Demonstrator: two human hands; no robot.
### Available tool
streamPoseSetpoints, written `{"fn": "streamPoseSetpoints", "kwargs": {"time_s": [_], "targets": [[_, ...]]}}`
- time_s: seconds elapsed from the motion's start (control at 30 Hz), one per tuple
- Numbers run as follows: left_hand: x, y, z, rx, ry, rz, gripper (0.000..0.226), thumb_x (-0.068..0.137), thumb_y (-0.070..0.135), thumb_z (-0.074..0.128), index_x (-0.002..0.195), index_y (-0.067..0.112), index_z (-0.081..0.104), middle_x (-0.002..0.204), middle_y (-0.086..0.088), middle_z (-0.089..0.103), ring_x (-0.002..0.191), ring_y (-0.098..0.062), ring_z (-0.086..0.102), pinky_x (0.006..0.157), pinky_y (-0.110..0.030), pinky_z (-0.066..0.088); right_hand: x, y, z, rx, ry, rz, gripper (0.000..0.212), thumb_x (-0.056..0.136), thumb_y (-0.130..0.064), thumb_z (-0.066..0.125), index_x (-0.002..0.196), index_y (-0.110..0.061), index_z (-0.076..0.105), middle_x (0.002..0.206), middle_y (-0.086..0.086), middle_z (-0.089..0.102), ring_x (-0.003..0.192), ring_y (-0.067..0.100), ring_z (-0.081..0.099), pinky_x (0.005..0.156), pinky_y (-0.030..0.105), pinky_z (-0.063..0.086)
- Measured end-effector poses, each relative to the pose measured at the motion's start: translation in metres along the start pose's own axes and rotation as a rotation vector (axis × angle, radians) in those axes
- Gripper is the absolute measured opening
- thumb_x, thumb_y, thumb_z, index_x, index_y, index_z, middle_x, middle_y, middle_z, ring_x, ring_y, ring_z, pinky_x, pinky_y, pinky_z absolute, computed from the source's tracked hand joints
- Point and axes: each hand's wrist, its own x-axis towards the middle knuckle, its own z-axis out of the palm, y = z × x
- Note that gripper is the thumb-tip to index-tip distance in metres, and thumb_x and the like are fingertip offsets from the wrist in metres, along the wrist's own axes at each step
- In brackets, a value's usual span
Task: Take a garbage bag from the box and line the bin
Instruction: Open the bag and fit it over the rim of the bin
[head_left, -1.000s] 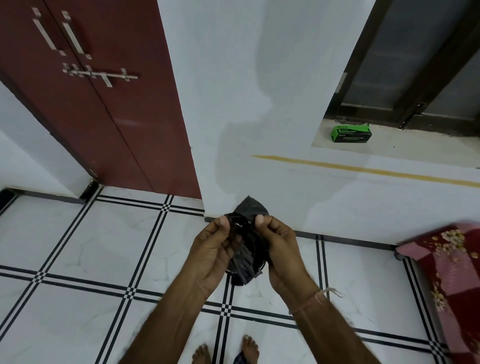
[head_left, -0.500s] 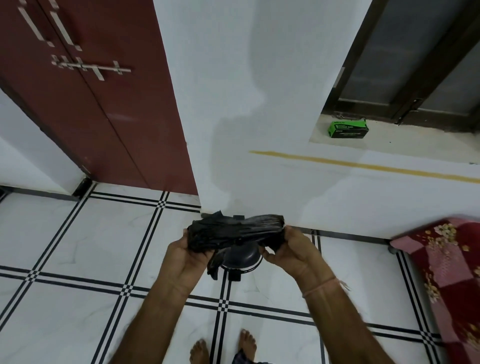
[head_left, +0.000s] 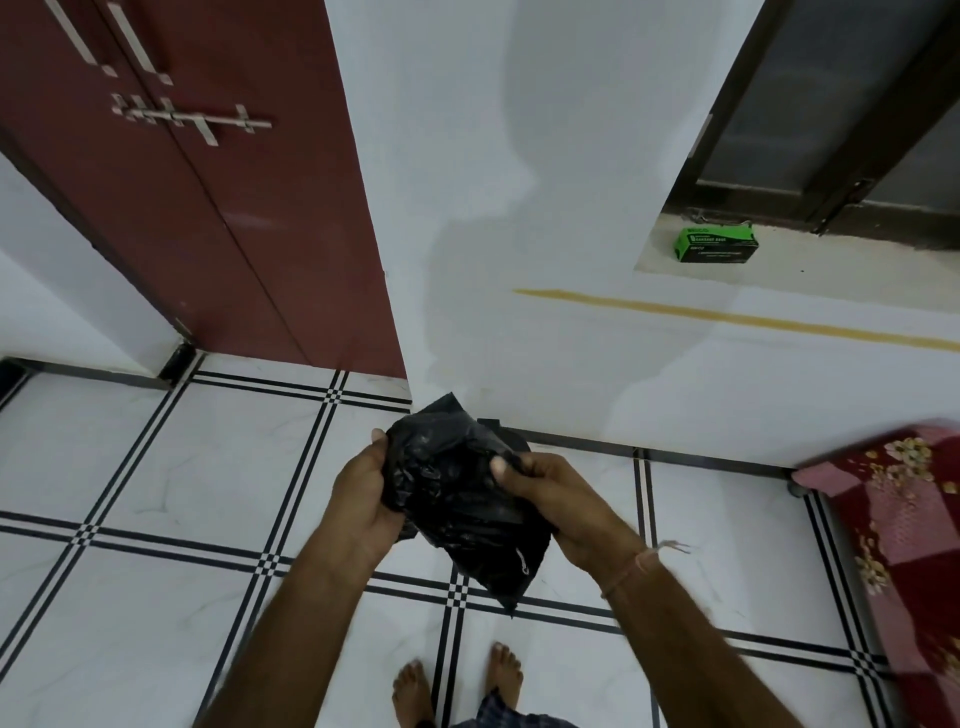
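A crumpled black garbage bag (head_left: 457, 499) hangs between my hands at the centre of the view, above the tiled floor. My left hand (head_left: 361, 499) grips its left edge. My right hand (head_left: 556, 499) pinches its right side with the thumb on top. The bag's lower end droops down toward my feet. A green garbage bag box (head_left: 716, 245) sits on the window ledge (head_left: 831, 265) at the upper right, far from both hands. A small dark edge (head_left: 498, 427) shows just behind the bag; I cannot tell what it is.
A dark red double door (head_left: 197, 197) with a metal latch stands at the left. A white wall (head_left: 519, 208) faces me. A red floral cover (head_left: 904, 530) juts in at the right. My bare feet (head_left: 457, 680) stand on white tiles with black lines.
Half a second ago the bag was stretched wide and flat between my hands. Now my hands are closer together and the bag hangs bunched and tilted down to the right.
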Motion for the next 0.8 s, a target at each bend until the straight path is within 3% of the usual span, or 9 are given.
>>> {"fn": "streamPoseSetpoints", "kwargs": {"time_s": [0.1,0.17,0.23,0.3,0.4,0.5,0.63,0.73,0.8], "targets": [[0.006,0.006,-0.016,0.089,0.002,0.032,0.040,0.107,0.038,0.045,0.091,0.014,0.072,0.074,-0.005,0.079,0.083,-0.025,0.072,0.080,-0.036,0.054,0.002,-0.011,-0.015,0.233,0.068,0.054,0.055,0.101,-0.046,0.053,0.100,0.003,0.076,0.095,0.019,0.074,0.081,0.027,0.070,0.067,0.030,0.055],[0.011,0.010,-0.031,0.088,0.012,0.022,0.040,0.108,0.033,0.044,0.088,0.009,0.070,0.074,-0.008,0.077,0.071,-0.020,0.075,0.070,-0.034,0.056,0.006,-0.018,-0.032,0.458,0.102,0.110,0.061,0.104,-0.046,0.042,0.071,-0.012,0.081,0.068,0.003,0.072,0.055,0.013,0.066,0.044,0.018,0.046],[0.017,0.014,-0.050,0.059,0.016,-0.028,0.039,0.107,0.033,0.045,0.097,0.005,0.070,0.082,-0.012,0.078,0.082,-0.023,0.073,0.066,-0.037,0.059,0.008,-0.020,-0.049,0.601,0.192,0.152,0.066,0.103,-0.048,0.042,0.055,-0.019,0.076,0.058,-0.004,0.069,0.050,0.010,0.065,0.052,0.023,0.057],[0.025,0.015,-0.067,-0.022,0.034,-0.079,0.036,0.106,0.033,0.045,0.106,0.005,0.068,0.088,-0.014,0.078,0.093,-0.025,0.067,0.059,-0.034,0.063,0.010,-0.015,-0.062,0.691,0.306,0.175,0.061,0.102,-0.048,0.046,0.053,-0.022,0.072,0.058,-0.005,0.069,0.053,0.012,0.068,0.067,0.038,0.065],[0.035,0.014,-0.086,-0.107,0.040,-0.087,0.031,0.106,0.032,0.043,0.089,0.013,0.061,0.075,-0.011,0.076,0.080,-0.025,0.070,0.049,-0.038,0.061,0.013,-0.003,-0.079,0.780,0.403,0.189,0.057,0.102,-0.044,0.050,0.054,-0.021,0.071,0.066,-0.001,0.073,0.066,0.017,0.071,0.071,0.049,0.063],[0.033,0.007,-0.090,-0.033,0.000,-0.079,0.033,0.107,0.033,0.042,0.092,0.013,0.063,0.084,-0.012,0.075,0.064,-0.023,0.074,0.048,-0.037,0.058,0.014,0.000,-0.080,0.809,0.440,0.214,0.041,0.104,-0.038,0.049,0.075,-0.020,0.071,0.079,0.002,0.079,0.090,0.023,0.068,0.084,0.048,0.055],[0.034,0.017,-0.038,0.108,-0.095,-0.017,0.025,0.102,0.020,0.053,0.088,0.016,0.073,0.090,-0.007,0.077,0.085,-0.024,0.071,0.068,-0.036,0.060,0.045,-0.022,-0.046,0.584,0.384,0.276,0.027,0.108,-0.028,0.045,0.118,-0.010,0.061,0.082,0.007,0.080,0.084,0.025,0.073,0.070,0.040,0.062],[0.025,0.070,0.038,0.107,-0.153,0.366,0.017,0.101,0.016,0.057,0.112,0.010,0.068,0.103,-0.010,0.070,0.100,-0.026,0.066,0.064,-0.026,0.060,0.056,-0.100,-0.012,0.461,0.361,-0.102,0.027,0.108,-0.025,0.045,0.119,-0.004,0.057,0.086,0.011,0.078,0.089,0.026,0.072,0.070,0.036,0.065],[-0.007,0.107,0.078,0.202,-0.106,0.902,0.015,0.103,0.009,0.054,0.115,0.011,0.063,0.107,-0.008,0.069,0.100,-0.018,0.065,0.075,-0.022,0.055,0.041,-0.147,0.005,0.207,0.508,-0.684,0.026,0.108,-0.020,0.046,0.104,0.003,0.059,0.089,0.019,0.069,0.092,0.022,0.065,0.078,0.034,0.059]]}}
